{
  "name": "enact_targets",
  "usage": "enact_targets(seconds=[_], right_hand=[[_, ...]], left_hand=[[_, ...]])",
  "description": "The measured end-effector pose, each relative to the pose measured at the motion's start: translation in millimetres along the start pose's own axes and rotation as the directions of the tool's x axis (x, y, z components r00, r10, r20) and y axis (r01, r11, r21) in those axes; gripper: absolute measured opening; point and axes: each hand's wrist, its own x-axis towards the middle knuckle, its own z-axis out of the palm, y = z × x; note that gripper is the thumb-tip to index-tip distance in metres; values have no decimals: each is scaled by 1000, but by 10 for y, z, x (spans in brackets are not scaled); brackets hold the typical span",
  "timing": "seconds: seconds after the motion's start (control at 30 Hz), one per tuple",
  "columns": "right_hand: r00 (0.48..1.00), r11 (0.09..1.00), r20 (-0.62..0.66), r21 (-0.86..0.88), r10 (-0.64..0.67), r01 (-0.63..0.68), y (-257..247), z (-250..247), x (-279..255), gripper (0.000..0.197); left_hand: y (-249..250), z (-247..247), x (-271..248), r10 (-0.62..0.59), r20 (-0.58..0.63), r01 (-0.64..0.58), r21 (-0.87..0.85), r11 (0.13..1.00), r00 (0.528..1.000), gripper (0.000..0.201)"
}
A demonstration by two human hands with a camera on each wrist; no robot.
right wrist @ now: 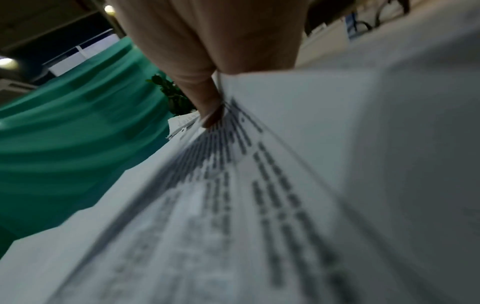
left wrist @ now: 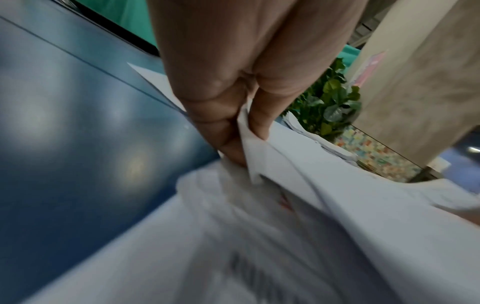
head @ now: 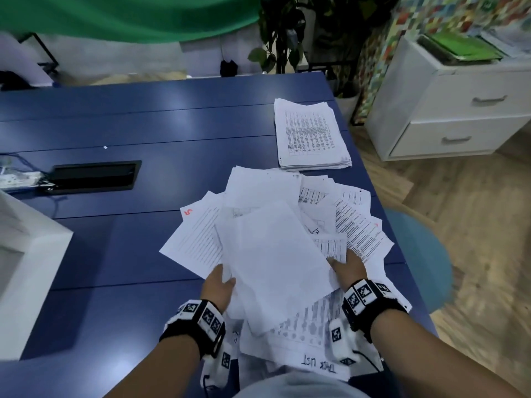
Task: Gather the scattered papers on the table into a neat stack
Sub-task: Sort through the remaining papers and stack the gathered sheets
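Both forearms reached in from the near edge of the blue table (head: 120, 248), each wrist wearing a black band with square marker tags. Between them lay the loose heap of papers (head: 275, 254), fanned out over the near right part of the table, some sheets hanging past the near edge. Its sheets pointed every which way; the blank top sheet ran with its long axis from near to far, leaning a little leftward at the far end.

Left hand (head: 219, 285) sat at the heap's left side, thumb on top and fingers (left wrist: 207, 107) beneath, pinching several sheet edges between them. Right hand (head: 349, 270) sat at the right side, thumb pressed on a printed sheet and the sheets clamped against the fingers below.

Farther off, near the far right corner, a squared stack (head: 311, 135) lay flat, long axis near to far, apart from the heap.

Fingers under the heap were hidden in the head view, both wrist views were smeared by blur, and the print could not be read, save a handwritten line on the nearest sheet
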Motion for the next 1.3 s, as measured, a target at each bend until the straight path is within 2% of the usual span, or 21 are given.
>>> enact_targets(seconds=[0.13,0.23,0.27,0.33,0.4,0.43,0.47,0.53,0.57,0.6,0.63,0.73,0.83,0.93,0.97,1.0,1.07,1.2,1.3], right_hand=[[996,999,79,20,45,-47,-44,135,-92,43],[969,1000,245,11,11,-14,-93,211,-171,79],[951,999,308,21,21,-29,-84,244,-175,93],[912,999,407,-29,54,-46,-72,303,-205,101],[894,1000,449,-12,4,2,-66,329,-211,89],[912,1000,409,-6,-24,29,-73,325,-202,80],[948,999,315,-8,-40,45,-78,310,-175,69],[1000,996,8,-86,-19,20,-68,245,-54,51],[991,987,-135,-158,-12,-10,-90,179,-5,46],[975,974,-224,-219,5,-56,-77,128,61,47],[967,962,-253,-256,27,-94,-66,93,111,51],[986,980,-137,-165,92,-114,-78,119,170,58],[994,987,-46,-119,98,-103,-102,209,180,39],[998,982,-39,-180,43,-49,-90,192,186,25],[998,980,-62,-198,20,-32,-96,156,174,17],[996,976,-91,-215,0,-20,-99,111,170,11],[993,955,-117,-295,-28,-8,-92,8,164,8],[999,892,-43,-453,-29,7,-47,-243,207,10],[995,886,101,-464,27,23,-53,-373,203,16]], left_hand=[[-11,49,-110,-31,160,27,30,999,987,55],[-51,20,-87,-23,224,35,-52,998,974,98],[-53,19,-78,-18,245,33,-55,998,969,103],[-12,88,-115,5,268,20,-88,996,963,78],[-13,166,-125,27,236,-4,-99,995,971,61],[-18,175,-129,24,199,-3,-104,995,980,58],[-21,161,-135,21,155,-5,-105,994,988,56],[-78,82,-110,-6,101,19,-129,991,995,54],[-110,21,-101,-32,84,44,-144,989,996,54],[-164,-33,-78,-57,66,66,-150,987,996,54],[-225,-80,-63,-83,50,89,-156,984,995,55],[-361,-154,-74,-106,56,115,-199,973,993,65],[-561,-145,-23,-110,100,133,-263,955,989,90],[-572,-189,-34,-126,116,156,-312,937,985,92],[-536,-209,-53,-128,124,163,-328,931,984,86],[-522,-229,-53,-146,115,177,-350,920,983,71],[-544,-249,-20,-177,124,212,-391,896,976,50],[-601,-256,56,-211,142,254,-489,835,967,52],[-580,-165,17,-178,77,192,-506,841,981,45]])
